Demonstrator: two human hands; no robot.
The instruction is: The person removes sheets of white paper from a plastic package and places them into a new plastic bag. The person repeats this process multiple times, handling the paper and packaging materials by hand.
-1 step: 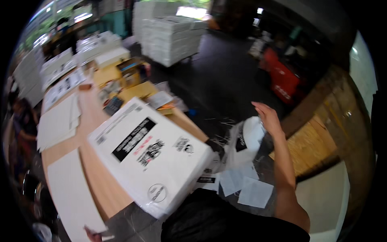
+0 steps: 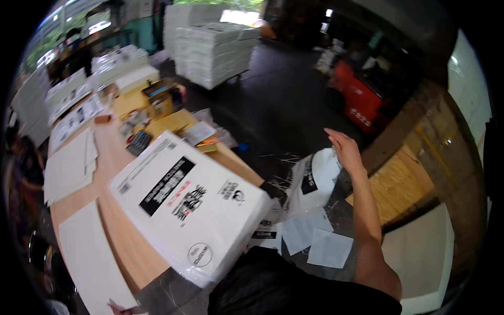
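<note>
My right hand [image 2: 344, 149] is stretched out at the right, fingers straight. Its palm side borders a white plastic bag [image 2: 321, 170] with a black printed patch; whether they touch is unclear. At the lower left, my left hand [image 2: 121, 310] is cut off by the picture's edge. Its fingers lie over the near end of a long white board [image 2: 92, 257], apparently gripping it. Between my arms, a large plastic-wrapped white package [image 2: 210, 215] with black and red print lies aslant on the wooden table [image 2: 110, 181].
White sheets [image 2: 329, 249] lie below the bag. Farther along the table are white boards [image 2: 71, 163], a calculator [image 2: 139, 143] and a cardboard box [image 2: 160, 100]. Wrapped stacks [image 2: 212, 58] stand beyond. A red forklift [image 2: 357, 97] is far right; another person [image 2: 26, 163] is left.
The view has shifted slightly, so the table, package and forklift sit a little farther left. My right hand remains beside the bag, my left at the board's end.
</note>
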